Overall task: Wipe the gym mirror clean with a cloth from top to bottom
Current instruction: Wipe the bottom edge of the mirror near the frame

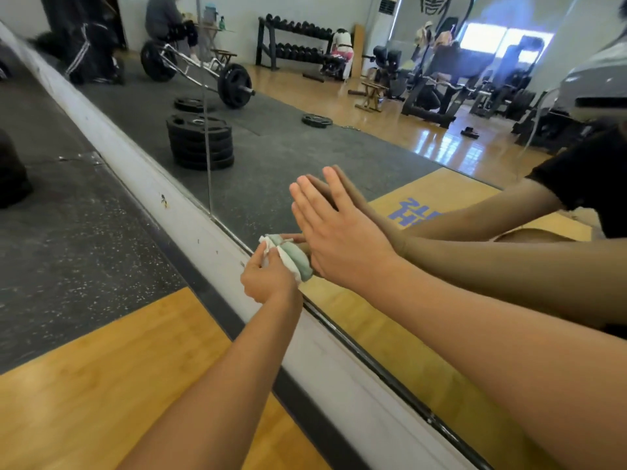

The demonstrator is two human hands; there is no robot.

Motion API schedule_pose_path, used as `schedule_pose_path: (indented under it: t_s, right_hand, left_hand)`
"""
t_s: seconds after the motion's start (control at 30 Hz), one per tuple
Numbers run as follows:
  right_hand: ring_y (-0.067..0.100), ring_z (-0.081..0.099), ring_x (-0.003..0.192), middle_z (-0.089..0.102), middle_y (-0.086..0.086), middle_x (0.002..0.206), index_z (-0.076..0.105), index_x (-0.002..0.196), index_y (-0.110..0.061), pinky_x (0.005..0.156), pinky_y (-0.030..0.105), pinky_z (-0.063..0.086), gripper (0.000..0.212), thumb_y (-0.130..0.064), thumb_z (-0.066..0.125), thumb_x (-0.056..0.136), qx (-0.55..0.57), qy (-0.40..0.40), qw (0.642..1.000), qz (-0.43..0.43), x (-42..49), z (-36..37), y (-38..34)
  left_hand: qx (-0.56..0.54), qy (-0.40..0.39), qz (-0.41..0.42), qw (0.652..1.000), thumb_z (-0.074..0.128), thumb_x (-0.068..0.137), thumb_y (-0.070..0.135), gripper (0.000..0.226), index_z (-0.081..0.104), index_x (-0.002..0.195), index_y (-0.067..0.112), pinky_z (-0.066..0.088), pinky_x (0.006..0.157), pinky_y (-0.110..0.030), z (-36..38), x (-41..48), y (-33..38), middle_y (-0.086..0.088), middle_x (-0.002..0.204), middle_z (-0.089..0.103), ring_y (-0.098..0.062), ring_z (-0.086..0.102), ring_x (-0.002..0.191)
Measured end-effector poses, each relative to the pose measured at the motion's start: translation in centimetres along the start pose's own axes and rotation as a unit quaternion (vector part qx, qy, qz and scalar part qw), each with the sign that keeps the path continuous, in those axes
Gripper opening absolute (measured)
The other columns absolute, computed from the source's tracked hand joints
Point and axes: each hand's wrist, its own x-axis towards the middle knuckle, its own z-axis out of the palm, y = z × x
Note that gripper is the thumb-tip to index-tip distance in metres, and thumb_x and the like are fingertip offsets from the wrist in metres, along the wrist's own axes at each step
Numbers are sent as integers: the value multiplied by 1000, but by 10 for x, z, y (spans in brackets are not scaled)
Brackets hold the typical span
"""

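Both forearms are bare down to the wrists, and the left hand (269,283) and right hand (339,232) are uncovered too. In the large wall mirror (305,147), the reflected upper arm wears a plain black short sleeve (583,178) of loose fabric that ends above the elbow. Higher in the reflection, at the right edge, is a blurred, rounded, pale grey piece of headgear (593,83). Its details cannot be made out.
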Motion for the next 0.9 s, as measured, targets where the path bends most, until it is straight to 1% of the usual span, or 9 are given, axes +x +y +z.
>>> schedule_pose_path:
  t_s: [0.1,0.17,0.23,0.33,0.37,0.47,0.5,0.77,0.9]
  right_hand:
    - [48,-7,156,-6,29,168,3,161,5,118,73,-13,73,-45,14,109,0,-12,1000,7,1,2,-2]
    - [48,-8,156,-8,30,168,3,161,6,120,71,-10,73,-44,16,109,0,-27,1000,3,1,1,-1]
    - [47,-8,156,-7,29,168,2,161,5,122,69,-7,71,-42,17,109,9,-32,999,3,-2,-2,0]
    - [46,-4,157,-3,27,169,5,162,4,123,68,-4,71,-43,16,109,1,-29,1000,-1,-3,-5,1]
    - [45,-3,157,-1,26,170,7,162,3,123,68,-3,70,-43,17,110,5,-25,1000,-3,-2,-5,2]
    - [45,-3,157,-1,26,170,9,162,3,123,68,-6,69,-41,17,110,21,-17,1000,5,-3,-5,3]
    - [45,-3,157,-2,26,170,8,162,3,123,67,-8,69,-41,18,110,24,-22,999,3,-4,-5,4]
    - [42,-2,158,0,24,170,8,162,1,122,66,-9,72,-45,21,109,22,-30,999,9,-6,-9,4]
    - [44,-1,157,0,26,170,9,162,4,123,67,-7,72,-43,21,109,20,-23,1000,2,-7,-10,6]
  left_hand:
    - [16,6,-9,1000,74,92,14,22,79,109,26,60,93,-41,5,-6,9,6,100,71,-22,72,98]
    - [16,14,5,1000,74,92,15,22,79,110,26,60,93,-41,3,-13,8,4,105,74,-21,71,98]
    - [38,11,53,998,71,95,14,24,77,117,23,58,92,-33,-2,-23,1,2,114,74,-15,68,96]
    - [90,-36,110,989,65,100,15,26,73,125,18,49,83,-17,-13,-29,-4,7,113,68,-5,60,90]
    - [105,-49,115,987,65,100,16,26,73,125,18,49,85,-18,-18,-29,-5,8,114,68,-6,60,92]
    - [163,-101,151,970,67,99,24,28,72,126,22,56,96,-36,-32,-46,-8,5,114,71,-13,66,101]
    - [171,-107,156,967,67,99,25,28,72,126,21,56,97,-38,-35,-53,-12,6,113,71,-14,66,102]
    - [125,-66,120,983,63,100,18,21,72,119,18,54,98,-34,-26,-63,-6,4,117,69,-15,64,107]
    - [164,-122,158,966,61,102,28,10,68,105,22,53,82,-28,-41,-90,-20,5,103,69,-12,65,96]
